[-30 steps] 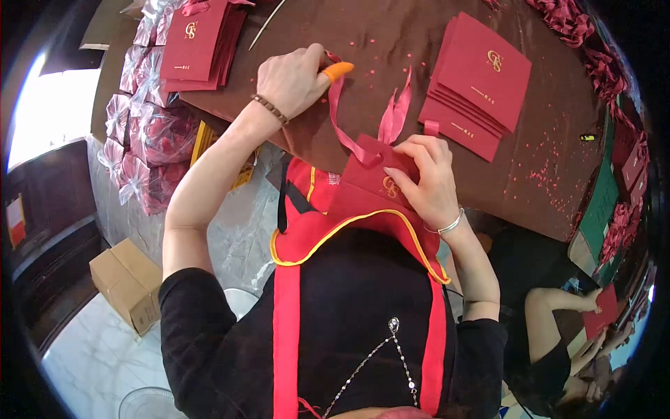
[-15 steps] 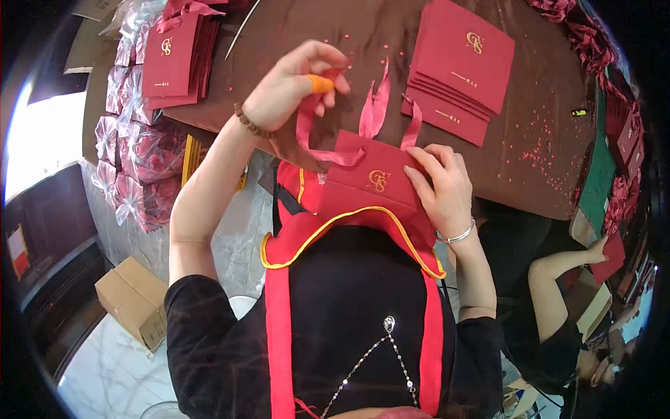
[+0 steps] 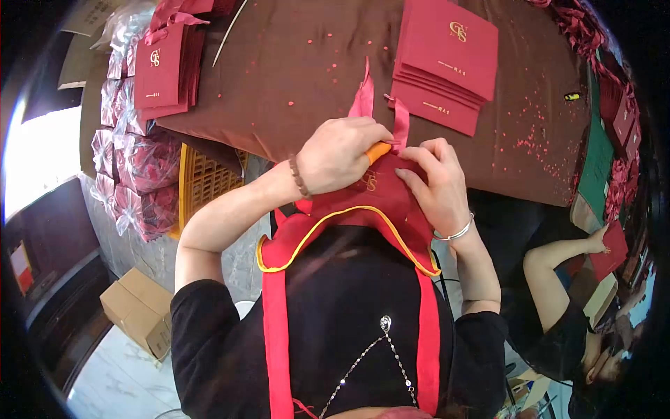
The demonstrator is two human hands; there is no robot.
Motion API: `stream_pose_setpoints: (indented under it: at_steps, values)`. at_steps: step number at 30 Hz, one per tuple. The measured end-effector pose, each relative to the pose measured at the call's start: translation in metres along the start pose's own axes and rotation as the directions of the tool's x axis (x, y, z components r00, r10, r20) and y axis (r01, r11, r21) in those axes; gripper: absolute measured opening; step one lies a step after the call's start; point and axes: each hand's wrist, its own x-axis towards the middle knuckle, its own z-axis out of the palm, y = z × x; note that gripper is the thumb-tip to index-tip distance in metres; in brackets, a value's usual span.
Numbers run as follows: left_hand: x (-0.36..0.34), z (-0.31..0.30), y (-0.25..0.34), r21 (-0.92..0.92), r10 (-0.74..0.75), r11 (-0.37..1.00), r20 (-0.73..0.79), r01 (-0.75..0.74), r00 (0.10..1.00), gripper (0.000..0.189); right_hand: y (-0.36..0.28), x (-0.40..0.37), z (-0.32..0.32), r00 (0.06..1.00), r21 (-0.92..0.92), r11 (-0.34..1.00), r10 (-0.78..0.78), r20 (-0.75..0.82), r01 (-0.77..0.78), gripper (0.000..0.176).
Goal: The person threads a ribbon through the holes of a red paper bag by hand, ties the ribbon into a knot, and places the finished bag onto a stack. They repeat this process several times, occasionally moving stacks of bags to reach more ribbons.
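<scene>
A dark red paper gift bag (image 3: 377,183) with a gold monogram lies against my apron at the table's near edge, partly covered by my hands. My left hand (image 3: 338,155), with an orange cover on one digit, is closed at the bag's top edge, its fingertips pinching the red ribbon (image 3: 401,129). Close beside it, my right hand (image 3: 441,183) grips the bag's top right corner with thumb and fingers. Another ribbon end (image 3: 363,94) stands up behind the left hand. Exactly what lies between the left fingertips is partly hidden.
A stack of flat red bags (image 3: 447,63) lies ahead on the brown tablecloth (image 3: 293,77). More bags with ribbons (image 3: 160,70) sit left, above plastic-wrapped bundles (image 3: 146,160). A cardboard box (image 3: 139,307) stands on the floor. At right, another person's hand (image 3: 599,239) holds a red piece.
My left hand has come down and right from above the table to the bag's top edge, beside my right hand. The ribbon loop at the left no longer shows.
</scene>
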Motion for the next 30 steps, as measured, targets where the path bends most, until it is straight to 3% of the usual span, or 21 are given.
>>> stream_pose_setpoints:
  at_steps: [5,13,14,15,17,19,25,30]
  values:
    - [-0.002,-0.009,0.006,-0.049,-0.032,0.998,0.034,0.034,0.999,0.015,0.01,-0.003,-0.008,0.994,0.049,0.998,0.04,0.099,-0.045,0.024]
    - [0.003,0.003,-0.006,-0.069,-0.018,0.997,0.007,0.018,1.0,0.02,0.033,-0.009,-0.002,0.952,0.419,0.875,0.132,0.276,-0.243,0.023]
    - [0.002,0.003,-0.003,0.01,-0.003,1.0,-0.06,0.004,0.998,0.02,0.031,-0.009,-0.004,0.909,0.422,0.827,0.23,0.347,-0.37,0.023]
    - [0.0,0.003,-0.001,0.09,0.016,0.996,-0.123,-0.005,0.992,0.02,0.028,-0.008,-0.005,0.909,0.426,0.825,0.232,0.346,-0.372,0.023]
    - [-0.004,0.0,0.002,0.323,0.123,0.944,-0.171,-0.063,0.977,0.016,0.027,-0.006,-0.007,0.826,0.494,0.68,0.321,0.464,-0.542,0.023]
    - [-0.01,-0.006,0.013,0.447,0.187,0.888,-0.133,-0.11,0.973,0.011,0.029,-0.007,-0.005,0.841,0.516,0.678,0.313,0.441,-0.523,0.022]
    - [-0.024,0.023,0.021,0.418,0.134,0.903,-0.046,-0.103,0.99,0.01,0.026,-0.007,-0.002,0.859,0.55,0.67,0.296,0.417,-0.498,0.021]
    - [-0.019,0.029,0.023,0.494,0.166,0.863,-0.072,-0.109,0.984,0.013,0.027,-0.01,-0.001,0.883,0.589,0.664,0.27,0.385,-0.46,0.022]
